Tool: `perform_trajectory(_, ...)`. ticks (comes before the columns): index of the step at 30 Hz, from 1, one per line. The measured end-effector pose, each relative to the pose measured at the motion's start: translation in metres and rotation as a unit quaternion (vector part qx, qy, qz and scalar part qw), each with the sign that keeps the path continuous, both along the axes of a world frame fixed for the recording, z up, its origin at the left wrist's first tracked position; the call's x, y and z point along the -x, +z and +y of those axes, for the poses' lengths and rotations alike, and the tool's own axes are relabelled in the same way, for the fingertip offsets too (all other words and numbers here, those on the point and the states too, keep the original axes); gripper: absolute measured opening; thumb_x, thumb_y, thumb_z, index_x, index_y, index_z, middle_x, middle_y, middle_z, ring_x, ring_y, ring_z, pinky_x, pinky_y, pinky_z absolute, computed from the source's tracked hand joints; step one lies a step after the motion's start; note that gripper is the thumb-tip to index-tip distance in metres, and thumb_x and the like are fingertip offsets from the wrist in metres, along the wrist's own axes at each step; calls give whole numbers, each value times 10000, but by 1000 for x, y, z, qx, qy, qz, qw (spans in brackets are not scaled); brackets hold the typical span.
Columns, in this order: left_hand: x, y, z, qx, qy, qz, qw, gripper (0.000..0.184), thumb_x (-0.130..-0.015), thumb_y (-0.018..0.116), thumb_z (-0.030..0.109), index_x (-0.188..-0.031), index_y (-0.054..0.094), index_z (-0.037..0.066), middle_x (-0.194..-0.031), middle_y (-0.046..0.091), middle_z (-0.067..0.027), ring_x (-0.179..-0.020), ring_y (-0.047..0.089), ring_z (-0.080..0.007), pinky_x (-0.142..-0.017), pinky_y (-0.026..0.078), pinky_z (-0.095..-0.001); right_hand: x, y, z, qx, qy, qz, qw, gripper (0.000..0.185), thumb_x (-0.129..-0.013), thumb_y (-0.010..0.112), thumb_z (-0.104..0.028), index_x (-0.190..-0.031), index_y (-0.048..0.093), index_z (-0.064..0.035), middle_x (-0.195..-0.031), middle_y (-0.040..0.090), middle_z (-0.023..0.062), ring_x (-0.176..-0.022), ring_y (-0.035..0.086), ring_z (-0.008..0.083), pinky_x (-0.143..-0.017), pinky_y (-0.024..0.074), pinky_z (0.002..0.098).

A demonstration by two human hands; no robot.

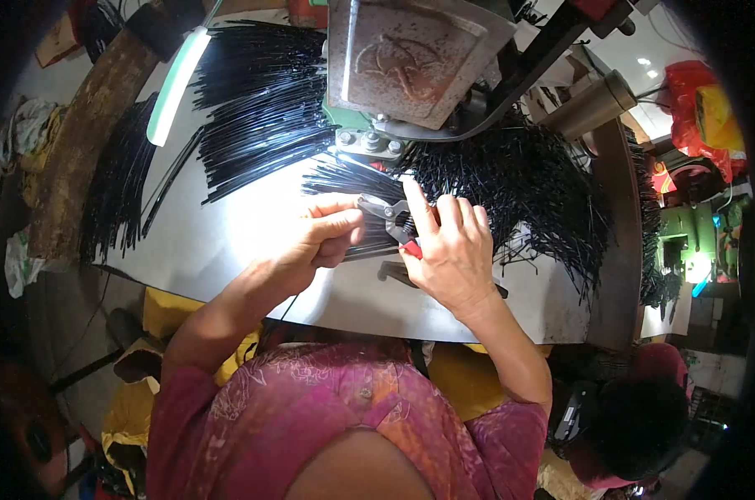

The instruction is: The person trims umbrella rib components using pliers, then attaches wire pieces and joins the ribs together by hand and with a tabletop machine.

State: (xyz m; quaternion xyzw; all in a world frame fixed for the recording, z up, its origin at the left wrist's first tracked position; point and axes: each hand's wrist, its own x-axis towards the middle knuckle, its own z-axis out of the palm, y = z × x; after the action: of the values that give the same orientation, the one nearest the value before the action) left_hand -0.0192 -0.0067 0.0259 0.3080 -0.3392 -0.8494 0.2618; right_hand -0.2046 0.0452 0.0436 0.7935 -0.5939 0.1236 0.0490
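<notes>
Lamp [179, 87]: shone over the table's [177, 250] left part
Strand rows [265, 125]: black lengths lay side by side on the tabletop
Left hand [331, 229]: fingers curled, thumb drawn in; whether it pinched anything I could not tell
Cutters [389, 212]: pointed at the left hand, in front of the metal machine [419, 58]
Right hand [456, 250]: gripped the cutters, forefinger extended
Loose heap [519, 179]: black strands lay tangled beyond the right hand

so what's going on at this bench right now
Over a white tabletop, the person's right hand holds red-handled cutters; the left hand is pinched near their tip, though whether it holds anything is unclear. Bundles of black strands lie left of a machine, with a tangled pile to its right.
</notes>
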Motion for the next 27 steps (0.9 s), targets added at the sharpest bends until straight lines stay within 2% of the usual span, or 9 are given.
perform_trajectory(4,2,2,2,-11,22,-16,1000,147,-814,535,171,-701,504,82,-498,327,83,-407,212,-14,-393,152,-182,1,-1,-2,20,20,9,1000,615,-608,654,-215,-1156,442,-33,-753,439,94,-705,461,226,-642,350,341)
perform_trajectory(12,3,0,6,10,42,-37,998,79,-835,509,166,-814,516,91,-594,423,62,-427,241,-4,-388,169,-163,4,-6,-6,64,41,53,996,520,-652,587,-191,-1125,458,-19,-701,432,83,-645,458,211,-594,343,327)
perform_trajectory(18,6,3,7,15,71,-93,993,106,-845,507,175,-798,537,85,-601,458,36,-406,261,5,-354,178,-145,5,-7,-6,97,46,97,989,468,-662,556,-175,-1091,472,-9,-655,411,61,-584,439,185,-557,332,307)
perform_trajectory(23,5,2,7,21,72,-86,993,116,-841,515,183,-844,555,74,-599,464,33,-406,268,3,-353,176,-145,5,-8,-6,119,49,139,982,396,-711,480,-153,-1079,479,-9,-618,383,40,-544,410,156,-529,315,291)
perform_trajectory(27,4,0,6,26,74,-97,992,126,-839,518,188,-848,559,69,-592,462,32,-406,271,0,-352,177,-147,5,-8,-6,123,51,158,978,369,-719,465,-139,-1064,487,-11,-610,375,29,-537,403,146,-522,312,283)
